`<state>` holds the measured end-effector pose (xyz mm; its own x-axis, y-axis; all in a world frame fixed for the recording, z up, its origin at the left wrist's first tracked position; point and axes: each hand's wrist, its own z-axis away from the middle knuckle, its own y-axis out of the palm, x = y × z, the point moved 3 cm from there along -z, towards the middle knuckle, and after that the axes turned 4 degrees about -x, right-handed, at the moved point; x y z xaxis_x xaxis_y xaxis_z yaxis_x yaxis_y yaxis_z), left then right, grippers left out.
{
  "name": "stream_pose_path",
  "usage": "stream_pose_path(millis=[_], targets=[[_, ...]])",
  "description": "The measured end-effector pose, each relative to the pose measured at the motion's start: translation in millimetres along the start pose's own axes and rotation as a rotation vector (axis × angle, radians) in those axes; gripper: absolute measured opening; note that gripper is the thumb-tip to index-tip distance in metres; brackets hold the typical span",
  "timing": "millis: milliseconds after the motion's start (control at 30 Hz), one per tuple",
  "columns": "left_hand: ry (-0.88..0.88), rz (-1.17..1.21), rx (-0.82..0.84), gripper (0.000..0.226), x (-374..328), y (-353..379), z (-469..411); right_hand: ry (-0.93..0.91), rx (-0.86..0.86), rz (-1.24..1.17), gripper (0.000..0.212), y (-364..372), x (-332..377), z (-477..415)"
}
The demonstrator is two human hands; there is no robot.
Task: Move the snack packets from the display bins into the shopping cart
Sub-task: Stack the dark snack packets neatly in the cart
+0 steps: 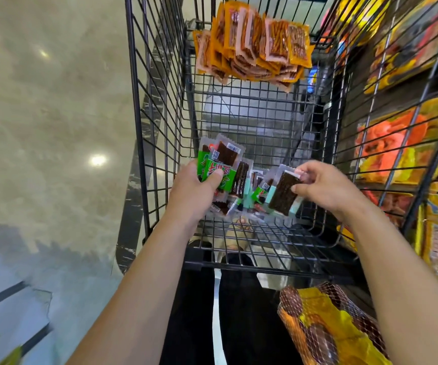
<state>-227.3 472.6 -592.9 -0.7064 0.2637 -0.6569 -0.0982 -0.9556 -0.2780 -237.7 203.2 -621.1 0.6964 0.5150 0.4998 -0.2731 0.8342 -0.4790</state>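
Nearest us, on our side of shopping cart near wall: mesh bag of snacks. Our left hand grips green packets over cart's near left corner. Our right hand pinches dark packet above loose packets. Orange packets heaped at far end. Display bins right.

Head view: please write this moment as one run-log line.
left hand: holds green packets | right hand: pinches dark packet | cart: orange packets at far end
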Motion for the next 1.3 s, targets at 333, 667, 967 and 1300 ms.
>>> stream_pose_path(millis=[333,667,967,1300], targets=[[-0.006,0.030,0.055,0.017,-0.1,3.5,0.8,-0.308,0.172,-0.191,0.028,-18.7,38.2,30.1],[-0.044,0.153,0.275,0.032,-6.4,10.8,7.8,-0.306,0.080,-0.474,0.033,19.5,58.0,21.3],[0.018,0.166,0.122,0.022,3.1,1.5,-1.5,-0.170,0.072,-0.701,0.034,37.8,46.4,5.0],[-0.021,0.227,-0.050,0.027,5.2,-5.8,-6.9,0.063,0.057,0.268,0.081,69.2,-12.3,-35.0]])
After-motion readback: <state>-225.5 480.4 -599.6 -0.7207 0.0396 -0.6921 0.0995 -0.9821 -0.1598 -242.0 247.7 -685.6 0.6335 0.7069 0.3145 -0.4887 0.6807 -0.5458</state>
